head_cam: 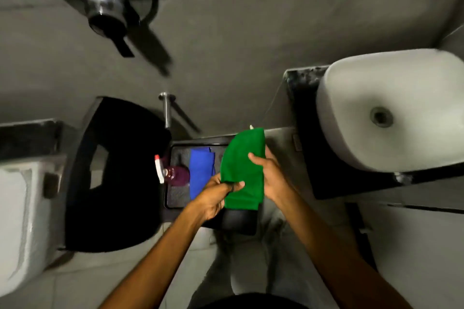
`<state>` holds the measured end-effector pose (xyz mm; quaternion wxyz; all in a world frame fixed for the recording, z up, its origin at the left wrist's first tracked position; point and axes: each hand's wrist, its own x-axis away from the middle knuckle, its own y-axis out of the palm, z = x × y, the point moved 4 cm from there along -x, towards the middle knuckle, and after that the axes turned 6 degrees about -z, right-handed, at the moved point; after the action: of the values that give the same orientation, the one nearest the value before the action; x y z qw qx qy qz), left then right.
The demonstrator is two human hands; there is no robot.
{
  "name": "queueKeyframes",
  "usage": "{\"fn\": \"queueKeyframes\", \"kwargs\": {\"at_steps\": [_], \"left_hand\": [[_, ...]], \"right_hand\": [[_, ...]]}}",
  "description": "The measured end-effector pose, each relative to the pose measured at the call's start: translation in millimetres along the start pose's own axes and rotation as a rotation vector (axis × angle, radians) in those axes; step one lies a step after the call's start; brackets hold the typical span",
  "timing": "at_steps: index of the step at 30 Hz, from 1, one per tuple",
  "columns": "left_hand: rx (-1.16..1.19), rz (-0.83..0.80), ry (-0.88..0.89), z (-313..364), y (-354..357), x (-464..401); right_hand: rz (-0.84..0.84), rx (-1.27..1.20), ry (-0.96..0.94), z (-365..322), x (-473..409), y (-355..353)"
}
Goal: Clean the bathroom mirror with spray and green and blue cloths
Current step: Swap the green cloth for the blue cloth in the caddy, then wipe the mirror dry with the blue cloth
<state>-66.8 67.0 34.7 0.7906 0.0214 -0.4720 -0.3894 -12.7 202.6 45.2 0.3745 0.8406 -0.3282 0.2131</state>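
Note:
I hold a green cloth with both hands above a dark tray. My left hand pinches the cloth's lower left edge. Along the cloth's right side, my right hand grips it with the thumb on top. A blue cloth lies flat in the tray, left of the green one. The spray bottle, with purple liquid and a white and red nozzle, lies on its side at the tray's left end. The mirror is not in view.
A white basin sits on a dark counter at the right. A toilet with a raised black seat and white cistern is at the left. A chrome rod juts from the grey wall. My legs stand below the tray.

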Motion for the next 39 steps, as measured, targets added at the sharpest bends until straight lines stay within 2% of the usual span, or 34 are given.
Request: {"fn": "queueKeyframes", "kwargs": {"at_steps": [3,5,9,11,12,15,17,18,23,25,27,30,35,37,39], "left_hand": [[-0.007,0.110,-0.024,-54.6,-20.9,-32.4],[0.009,0.171,-0.010,-77.5,-31.4,-59.9],[0.046,0.289,0.032,-115.6,-73.7,-126.3],[-0.024,0.323,0.039,-126.6,-92.6,-149.5],[-0.110,0.380,0.039,-128.7,-101.9,-158.2],[-0.483,0.772,-0.017,-140.6,-138.2,-161.5],[-0.585,0.956,-0.110,-151.0,-158.4,-152.1],[-0.595,0.993,-0.161,-155.4,-166.7,-148.8],[-0.526,0.918,-0.284,-150.1,-192.6,-163.3],[-0.404,0.861,-0.221,-146.4,-197.2,-170.2],[-0.183,0.829,-0.154,-149.4,-194.1,-167.3],[0.051,0.752,-0.082,-140.8,-170.0,-151.5],[0.315,0.526,0.114,-55.1,-99.1,-97.3],[0.370,0.434,0.157,-22.8,-68.5,-70.1],[0.362,0.341,0.188,9.4,-36.7,-44.7]], "right_hand": [[0.145,0.333,0.048,36.4,-34.1,-33.7],[0.167,0.497,0.061,56.7,-65.7,-49.7],[0.157,0.648,0.074,113.2,-144.3,-77.5],[0.167,0.725,0.077,132.3,-173.1,-86.8],[0.186,0.795,0.070,136.8,-185.0,-91.2],[0.271,1.015,-0.001,146.8,-192.9,-104.5],[0.280,1.018,-0.035,161.3,-182.4,-109.0],[0.251,0.995,-0.034,170.6,-173.9,-110.3],[0.064,0.904,0.038,190.5,-153.4,-119.2],[0.033,0.849,0.091,192.0,-147.7,-123.4],[0.017,0.768,0.164,195.1,-132.1,-131.5],[0.066,0.572,0.316,204.9,-104.5,-146.0],[0.121,0.279,0.499,191.3,-52.0,-117.5],[0.131,0.167,0.473,165.2,-37.8,-85.4],[0.088,0.170,0.328,115.1,-31.7,-45.0]]}}
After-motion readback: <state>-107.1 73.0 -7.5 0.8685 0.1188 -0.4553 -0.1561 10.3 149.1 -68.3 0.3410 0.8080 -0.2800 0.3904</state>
